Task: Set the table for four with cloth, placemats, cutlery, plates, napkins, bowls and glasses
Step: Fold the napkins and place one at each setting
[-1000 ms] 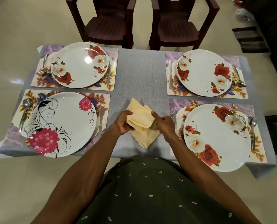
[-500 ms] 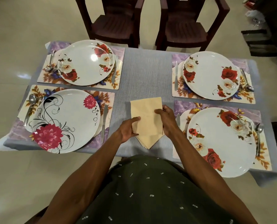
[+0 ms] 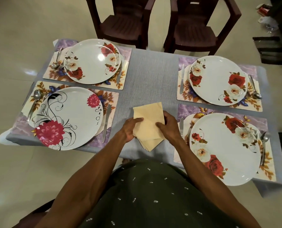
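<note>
A grey cloth-covered table (image 3: 153, 76) stands on pale glossy floor tiles, four floral placemats already laid. Nearest, at six o'clock, both hands work a pale yellow folded cloth napkin (image 3: 149, 119) at the table's middle near edge. The left hand (image 3: 130, 129) pinches the napkin's left edge, thumb on top, fingers curled beneath. The right hand (image 3: 168, 127) grips the right edge, fingers curled over the fabric. The top napkin is a plain, soft rectangle, its long axis running from six toward twelve, leaning slightly to one o'clock. Beneath it lies a stack of matching yellow napkins (image 3: 151, 144), one corner pointing at six o'clock. At nine o'clock sits a white plate with pink flower and black swirls (image 3: 66, 117), a steel table knife (image 3: 106, 122) just beside it. At three o'clock, a white rose-patterned plate (image 3: 226, 148). Farther out, at eleven and one, two more rose plates (image 3: 92, 61) (image 3: 217, 79). At twelve, two dark brown plastic chairs (image 3: 125, 22) (image 3: 196, 25).
</note>
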